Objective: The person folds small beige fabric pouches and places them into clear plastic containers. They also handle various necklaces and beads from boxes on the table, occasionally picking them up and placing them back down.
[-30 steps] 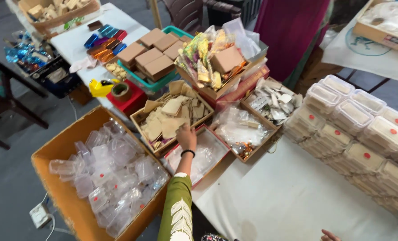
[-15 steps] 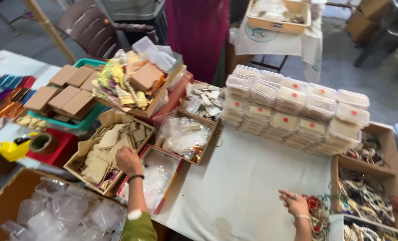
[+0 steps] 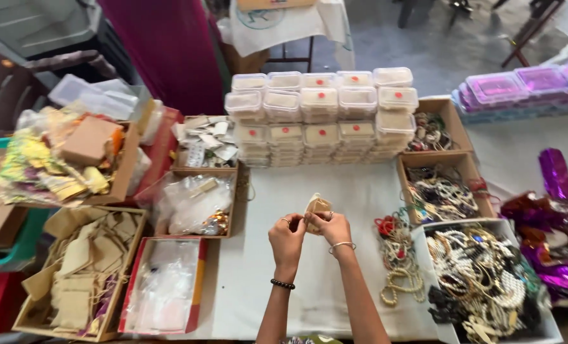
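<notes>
Both hands pinch a small beige pouch [image 3: 316, 207] above the desk [image 3: 335, 274]: left hand [image 3: 286, 237] and right hand [image 3: 332, 227] seemingly spreading its mouth; holding both edges evenly should prevent tearing.

Grey floor [image 3: 418, 44], dark chair [image 3: 3, 83], white-clothed table [image 3: 335, 191].

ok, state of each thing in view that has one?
small beige pouch: held up by both hands, mouth being spread
left hand: fingers pinching the pouch
right hand: fingers pinching the pouch
lidded plastic boxes: closed, stacked
bead necklaces: loose heap on table
box of pouches: open, filled
</notes>
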